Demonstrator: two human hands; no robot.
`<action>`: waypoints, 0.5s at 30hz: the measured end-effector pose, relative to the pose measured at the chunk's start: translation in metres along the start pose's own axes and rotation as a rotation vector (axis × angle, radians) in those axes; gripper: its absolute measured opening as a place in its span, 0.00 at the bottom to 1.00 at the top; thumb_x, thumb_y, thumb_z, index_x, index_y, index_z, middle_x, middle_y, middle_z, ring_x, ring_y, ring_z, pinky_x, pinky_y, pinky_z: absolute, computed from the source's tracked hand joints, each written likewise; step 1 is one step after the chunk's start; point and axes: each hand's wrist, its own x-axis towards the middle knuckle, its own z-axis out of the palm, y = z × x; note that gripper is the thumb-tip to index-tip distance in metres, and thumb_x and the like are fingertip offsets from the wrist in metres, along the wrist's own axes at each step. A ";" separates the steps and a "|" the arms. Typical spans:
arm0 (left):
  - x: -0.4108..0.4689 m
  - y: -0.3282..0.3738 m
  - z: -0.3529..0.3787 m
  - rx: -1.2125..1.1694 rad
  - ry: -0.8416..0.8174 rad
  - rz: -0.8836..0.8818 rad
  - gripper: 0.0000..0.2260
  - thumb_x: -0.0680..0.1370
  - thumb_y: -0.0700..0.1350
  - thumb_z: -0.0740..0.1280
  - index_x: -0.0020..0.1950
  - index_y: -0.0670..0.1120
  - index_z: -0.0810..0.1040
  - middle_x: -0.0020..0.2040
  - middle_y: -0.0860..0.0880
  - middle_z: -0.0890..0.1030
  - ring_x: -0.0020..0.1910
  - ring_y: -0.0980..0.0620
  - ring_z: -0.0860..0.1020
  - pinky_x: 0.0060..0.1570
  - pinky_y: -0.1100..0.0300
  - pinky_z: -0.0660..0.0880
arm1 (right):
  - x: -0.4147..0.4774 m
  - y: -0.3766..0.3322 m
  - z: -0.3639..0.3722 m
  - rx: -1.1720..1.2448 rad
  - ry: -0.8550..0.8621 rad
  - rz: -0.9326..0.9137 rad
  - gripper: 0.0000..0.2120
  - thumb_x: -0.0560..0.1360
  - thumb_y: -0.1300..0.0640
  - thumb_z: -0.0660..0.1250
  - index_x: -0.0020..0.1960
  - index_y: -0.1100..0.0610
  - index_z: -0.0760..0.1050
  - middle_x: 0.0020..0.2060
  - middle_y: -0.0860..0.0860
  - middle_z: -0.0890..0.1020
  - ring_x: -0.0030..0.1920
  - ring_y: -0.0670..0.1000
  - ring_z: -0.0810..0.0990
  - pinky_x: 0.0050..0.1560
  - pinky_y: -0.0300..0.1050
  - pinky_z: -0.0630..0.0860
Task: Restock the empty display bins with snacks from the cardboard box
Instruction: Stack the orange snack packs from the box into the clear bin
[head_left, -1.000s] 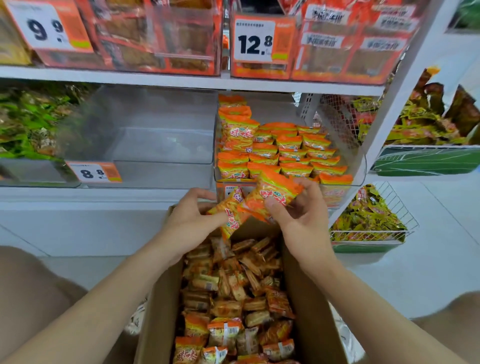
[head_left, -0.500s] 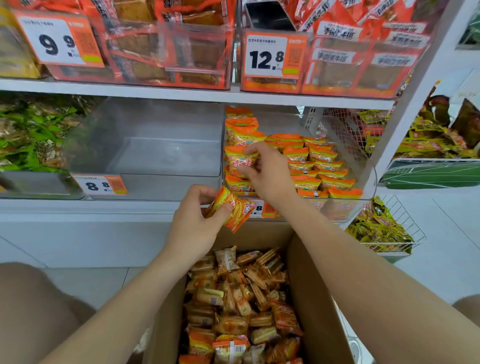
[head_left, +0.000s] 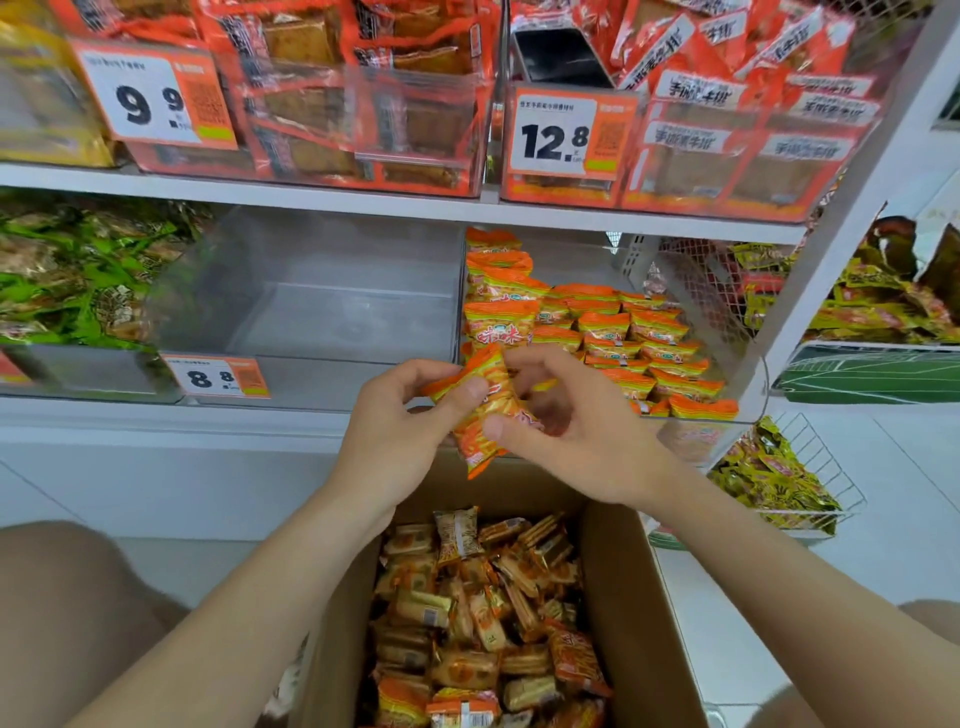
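Both hands meet above the far edge of the open cardboard box (head_left: 615, 597), just in front of the middle shelf (head_left: 311, 421). The left hand (head_left: 395, 436) pinches tilted orange snack packets (head_left: 485, 415) between thumb and curled fingers. The right hand (head_left: 587, 441) grips the same packets from the other side, thumb on the front, fingers curled behind. How many packets they hold is unclear. A loose heap of snacks (head_left: 478, 623) fills the box. On the shelf, the right bin (head_left: 748, 410) carries rows of orange packs (head_left: 623, 332). Beside it stands the empty bin (head_left: 322, 312) with its price tag (head_left: 215, 375).
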 end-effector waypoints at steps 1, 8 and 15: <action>0.000 0.002 0.001 -0.018 -0.016 0.001 0.13 0.77 0.54 0.76 0.59 0.51 0.85 0.56 0.51 0.86 0.50 0.52 0.87 0.48 0.53 0.85 | -0.004 0.000 0.001 0.059 -0.017 0.042 0.25 0.75 0.44 0.77 0.69 0.45 0.73 0.53 0.43 0.84 0.51 0.44 0.85 0.49 0.44 0.83; 0.000 0.009 0.003 0.040 -0.082 0.130 0.15 0.81 0.47 0.72 0.67 0.56 0.79 0.59 0.56 0.83 0.54 0.53 0.86 0.49 0.52 0.85 | 0.009 0.006 -0.014 0.088 -0.065 0.074 0.12 0.77 0.52 0.77 0.45 0.43 0.74 0.34 0.32 0.80 0.39 0.38 0.79 0.43 0.31 0.72; 0.014 -0.008 0.003 0.089 0.141 0.051 0.12 0.85 0.43 0.66 0.66 0.55 0.76 0.57 0.55 0.80 0.52 0.53 0.83 0.57 0.48 0.82 | 0.036 0.015 -0.026 -0.003 0.319 0.025 0.26 0.77 0.52 0.76 0.70 0.45 0.68 0.42 0.42 0.77 0.46 0.45 0.82 0.46 0.37 0.79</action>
